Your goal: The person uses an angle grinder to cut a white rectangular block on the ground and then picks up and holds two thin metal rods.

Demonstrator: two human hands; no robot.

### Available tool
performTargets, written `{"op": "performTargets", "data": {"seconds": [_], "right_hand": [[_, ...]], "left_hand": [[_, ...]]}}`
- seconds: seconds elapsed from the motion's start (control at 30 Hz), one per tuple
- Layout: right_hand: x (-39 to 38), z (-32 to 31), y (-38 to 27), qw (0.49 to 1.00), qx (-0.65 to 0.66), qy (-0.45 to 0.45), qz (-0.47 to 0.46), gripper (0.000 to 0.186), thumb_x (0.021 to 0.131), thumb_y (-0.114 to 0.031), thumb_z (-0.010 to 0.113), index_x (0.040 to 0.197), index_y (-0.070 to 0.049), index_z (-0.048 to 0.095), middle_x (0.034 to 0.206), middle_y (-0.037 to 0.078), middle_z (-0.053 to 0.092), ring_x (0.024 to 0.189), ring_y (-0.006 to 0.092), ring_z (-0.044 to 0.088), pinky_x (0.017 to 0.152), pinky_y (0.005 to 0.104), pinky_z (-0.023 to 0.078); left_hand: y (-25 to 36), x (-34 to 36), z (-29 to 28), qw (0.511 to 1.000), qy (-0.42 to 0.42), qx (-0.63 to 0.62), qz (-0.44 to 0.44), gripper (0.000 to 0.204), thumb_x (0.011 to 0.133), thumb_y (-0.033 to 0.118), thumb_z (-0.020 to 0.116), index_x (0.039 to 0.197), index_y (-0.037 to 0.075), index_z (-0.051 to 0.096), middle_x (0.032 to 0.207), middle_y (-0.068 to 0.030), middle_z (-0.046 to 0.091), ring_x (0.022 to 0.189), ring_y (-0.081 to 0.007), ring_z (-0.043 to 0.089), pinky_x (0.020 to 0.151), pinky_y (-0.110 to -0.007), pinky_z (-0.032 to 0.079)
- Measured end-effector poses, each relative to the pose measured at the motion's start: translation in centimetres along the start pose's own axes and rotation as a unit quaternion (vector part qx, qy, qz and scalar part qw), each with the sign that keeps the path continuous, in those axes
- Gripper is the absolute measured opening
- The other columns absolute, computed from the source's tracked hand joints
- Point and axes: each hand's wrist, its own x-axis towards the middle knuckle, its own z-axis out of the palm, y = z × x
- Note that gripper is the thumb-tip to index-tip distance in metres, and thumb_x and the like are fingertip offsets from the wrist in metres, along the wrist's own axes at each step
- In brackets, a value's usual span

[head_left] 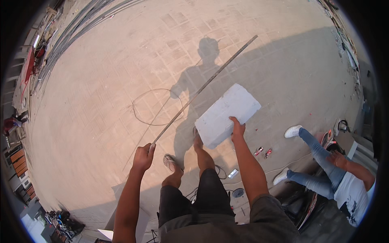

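My left hand point(144, 156) is closed round the lower end of a long, thin dark metal rod point(206, 83), which slants up to the right in front of me. My right hand point(239, 128) grips a pale rectangular block point(225, 109) by its near edge, thumb on the broad upper face. The block is just below and right of the rod. Beyond the rod a loop of wire point(146, 123) lies on the paving, with my shadow falling beside and across it.
A person point(350, 190) in jeans sits at the right on a dark motorbike point(298, 210). Small red items point(258, 151), a cord and cables lie near my feet on the paving point(89, 101). Long dark rods point(81, 28) and clutter line the left edge.
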Motion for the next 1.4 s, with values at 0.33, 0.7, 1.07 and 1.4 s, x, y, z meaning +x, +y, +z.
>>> {"op": "performTargets", "data": {"seconds": [0.33,0.7,1.07,1.4], "right_hand": [[14.4,19.8,19.3,0.956,0.147,-0.158,0.199,0.081,0.085,-0.037,0.079,0.150,-0.006,0.043,0.143,0.014,0.052,0.134,0.0333,0.051,0.106,0.0548,0.047],[15.9,17.2,25.7,0.885,-0.356,-0.295,-0.058,0.068,0.087,-0.038,0.081,0.139,0.000,0.057,0.141,0.019,0.059,0.116,0.0315,0.064,0.093,0.0415,0.057],[21.8,18.4,29.7,0.851,-0.329,-0.322,-0.252,0.109,0.080,-0.055,0.081,0.152,0.011,0.033,0.143,0.033,0.053,0.133,0.0442,0.054,0.111,0.0438,0.045],[8.0,-8.6,36.8,0.970,-0.037,-0.007,-0.241,0.051,0.089,-0.034,0.080,0.124,0.000,0.068,0.119,0.014,0.075,0.101,0.0208,0.073,0.089,0.0339,0.056]], "left_hand": [[-15.1,18.2,10.6,0.999,0.023,0.045,0.005,0.054,0.111,0.038,0.047,0.077,-0.004,0.052,0.057,-0.0209,0.039,0.053,-0.0318,0.032,0.052,-0.045,0.036],[-33.6,28.5,16.3,0.997,0.022,0.073,0.020,0.055,0.112,0.039,0.044,0.087,-0.008,0.058,0.059,-0.0137,0.034,0.059,-0.0189,0.031,0.054,-0.042,0.037],[-44.2,39.4,19.7,0.991,-0.126,-0.021,-0.027,0.059,0.112,0.053,0.037,0.072,0.011,0.042,0.057,0.0023,0.037,0.045,-0.0102,0.039,0.044,-0.029,0.042],[-48.5,44.1,15.0,0.982,-0.078,0.163,-0.057,0.063,0.099,0.061,0.056,0.120,0.002,0.055,0.100,-0.0176,0.061,0.089,-0.0327,0.066,0.073,-0.044,0.055]]}}
